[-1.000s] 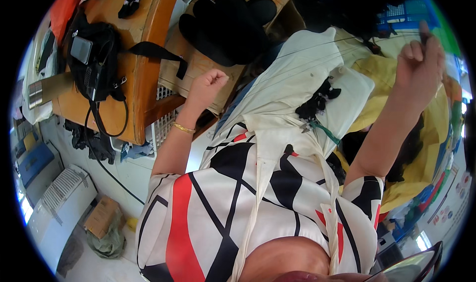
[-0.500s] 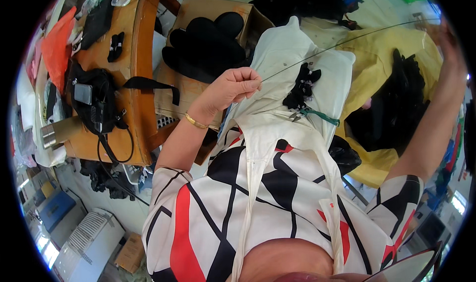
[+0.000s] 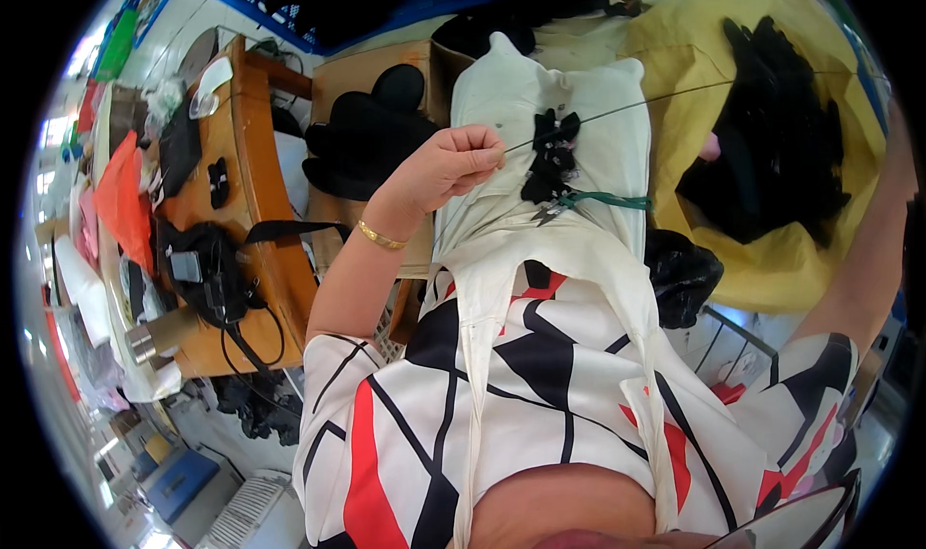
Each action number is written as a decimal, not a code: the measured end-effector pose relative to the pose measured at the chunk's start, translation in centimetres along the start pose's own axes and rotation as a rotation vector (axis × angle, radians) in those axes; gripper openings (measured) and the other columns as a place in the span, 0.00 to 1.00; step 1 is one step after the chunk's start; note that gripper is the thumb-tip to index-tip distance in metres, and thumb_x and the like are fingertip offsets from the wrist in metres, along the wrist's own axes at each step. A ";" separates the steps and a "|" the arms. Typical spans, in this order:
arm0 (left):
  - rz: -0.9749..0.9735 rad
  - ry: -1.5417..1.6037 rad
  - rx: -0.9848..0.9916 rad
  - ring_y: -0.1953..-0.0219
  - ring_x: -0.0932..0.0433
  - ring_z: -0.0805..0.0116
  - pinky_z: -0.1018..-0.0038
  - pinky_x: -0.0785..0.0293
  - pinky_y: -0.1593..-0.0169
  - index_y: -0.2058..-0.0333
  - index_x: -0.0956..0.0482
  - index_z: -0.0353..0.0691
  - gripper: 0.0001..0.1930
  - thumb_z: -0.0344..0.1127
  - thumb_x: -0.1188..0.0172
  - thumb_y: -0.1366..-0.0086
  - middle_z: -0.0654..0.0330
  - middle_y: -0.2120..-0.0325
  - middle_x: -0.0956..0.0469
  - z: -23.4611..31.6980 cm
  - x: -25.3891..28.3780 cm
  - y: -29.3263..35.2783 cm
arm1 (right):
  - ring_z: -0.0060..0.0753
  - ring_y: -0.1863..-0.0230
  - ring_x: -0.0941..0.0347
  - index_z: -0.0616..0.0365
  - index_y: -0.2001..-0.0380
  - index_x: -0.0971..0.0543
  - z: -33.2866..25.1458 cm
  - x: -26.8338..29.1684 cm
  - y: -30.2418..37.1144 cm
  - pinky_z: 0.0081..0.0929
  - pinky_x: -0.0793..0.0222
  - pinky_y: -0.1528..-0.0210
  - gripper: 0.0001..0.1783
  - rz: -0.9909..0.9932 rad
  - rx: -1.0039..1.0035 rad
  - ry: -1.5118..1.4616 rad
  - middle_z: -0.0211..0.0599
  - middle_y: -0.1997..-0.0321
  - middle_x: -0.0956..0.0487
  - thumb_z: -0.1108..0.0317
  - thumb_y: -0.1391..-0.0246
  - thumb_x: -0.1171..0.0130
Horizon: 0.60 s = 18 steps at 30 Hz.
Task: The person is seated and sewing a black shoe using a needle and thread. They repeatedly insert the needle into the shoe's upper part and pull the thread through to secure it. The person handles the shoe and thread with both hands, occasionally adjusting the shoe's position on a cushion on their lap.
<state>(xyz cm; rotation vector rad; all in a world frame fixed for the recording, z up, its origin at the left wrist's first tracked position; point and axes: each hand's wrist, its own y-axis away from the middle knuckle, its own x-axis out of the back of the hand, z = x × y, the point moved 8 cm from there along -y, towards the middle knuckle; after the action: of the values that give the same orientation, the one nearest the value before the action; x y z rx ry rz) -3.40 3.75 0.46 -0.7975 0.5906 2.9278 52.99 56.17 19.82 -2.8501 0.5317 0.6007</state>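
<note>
My left hand (image 3: 449,170), with a gold bracelet at the wrist, is closed in a pinch on one end of a thin dark thread (image 3: 666,94). The thread stretches nearly straight up to the right rim. My right arm reaches out that way; its hand is cut off and blurred at the rim, so its fingers do not show. Below the thread, small black bow-like pieces (image 3: 550,178) lie on the white cloth (image 3: 603,153) over my lap. Beside them are small metal snips (image 3: 548,211) with a green cord (image 3: 608,201).
On the right, a yellow sack (image 3: 772,284) holds black items (image 3: 772,163). Black rounded pads (image 3: 362,134) rest on a cardboard box (image 3: 434,67). A wooden table (image 3: 256,153) at left carries a black bag (image 3: 198,279) and a red-orange plastic bag (image 3: 123,202).
The view has shifted, bringing the yellow sack more fully in. My right hand has gone farther out to the right rim. The left hand keeps its pinch on the thread.
</note>
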 end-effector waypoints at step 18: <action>0.131 -0.141 0.220 0.83 0.43 0.87 0.86 0.50 0.80 0.66 0.23 0.41 0.05 0.35 0.41 0.33 0.73 0.80 0.31 -6.6 1.6 -3.8 | 0.35 0.68 0.23 0.66 0.58 0.25 8.5 8.2 11.4 0.34 0.20 0.58 0.12 0.108 0.132 0.328 0.40 0.68 0.23 0.72 0.43 0.40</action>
<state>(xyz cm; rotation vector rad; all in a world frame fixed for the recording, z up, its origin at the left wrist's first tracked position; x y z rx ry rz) -1.11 4.67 -6.90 -0.5430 0.9643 2.9298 52.63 45.25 7.52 -2.8183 0.7498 0.1047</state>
